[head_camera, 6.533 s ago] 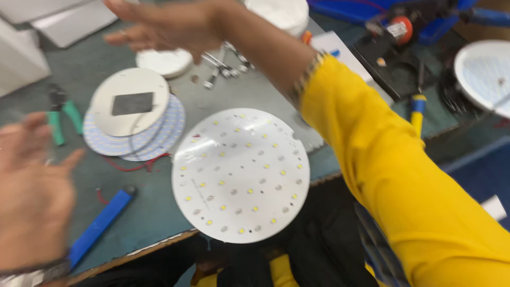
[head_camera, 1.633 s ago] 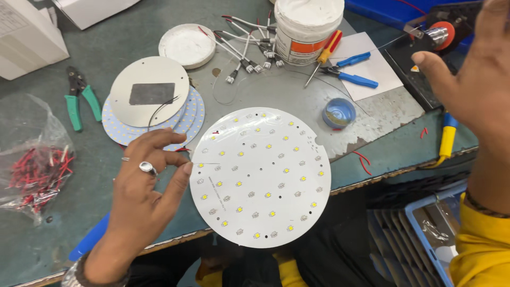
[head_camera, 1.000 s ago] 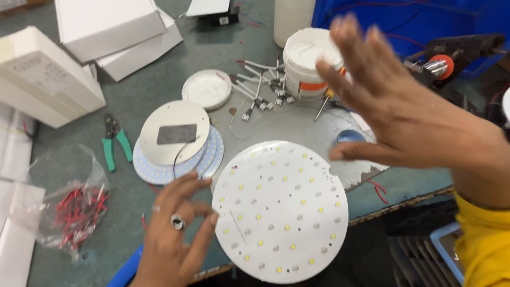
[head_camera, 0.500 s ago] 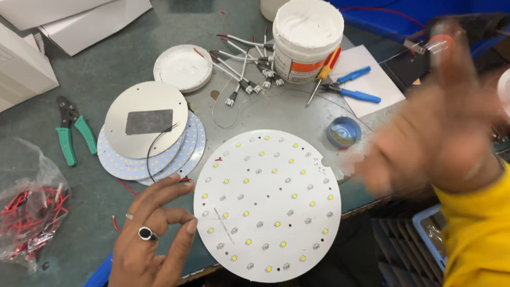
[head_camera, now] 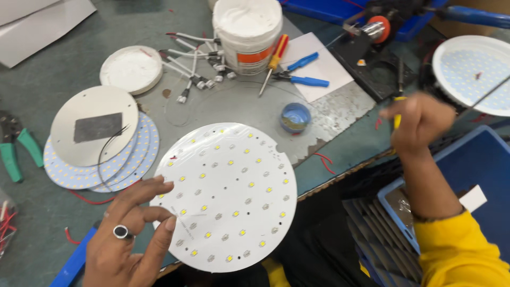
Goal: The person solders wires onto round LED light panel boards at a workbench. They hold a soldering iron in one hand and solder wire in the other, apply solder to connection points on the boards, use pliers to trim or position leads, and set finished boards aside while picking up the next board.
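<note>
L hand (head_camera: 130,244), ring on one finger, sits nearest at the bottom edge. Fingers spread loose, not clenched; fingertips rest on the left rim of the big round white LED board (head_camera: 226,197), steadying it rather than gripping it. The board lies flat on the front edge of the bench (head_camera: 64,69), its lower part hanging past the edge over the lap. Yellow dots of LEDs cover its face.

Just left of the hand, a blue flat bar (head_camera: 77,261) pokes off the bench edge. Red wire scraps (head_camera: 85,201) lie near it.

R hand (head_camera: 419,122), yellow sleeve (head_camera: 462,255) behind it, is out to the right, well apart from the board. It's closed round a thin tool with a yellow handle (head_camera: 396,118); blurred, so can't tell more about the tool. Below it, a blue bin (head_camera: 467,165).

Mid bench: a stack of smaller LED discs (head_camera: 133,165) w/ a grey metal plate (head_camera: 95,127) on top, black wire looping off it. Green pliers (head_camera: 16,149) far left. A small blue tin (head_camera: 295,117) stands just beyond the board's top right.

Further back: white lid (head_camera: 131,69), white tub (head_camera: 248,32), a bunch of white leads (head_camera: 194,64) between them. Red-yellow screwdriver (head_camera: 273,61) and blue cutters (head_camera: 303,72) beside the tub, partly on a sheet of paper (head_camera: 324,74). Far right, another round LED lamp (head_camera: 475,72).
</note>
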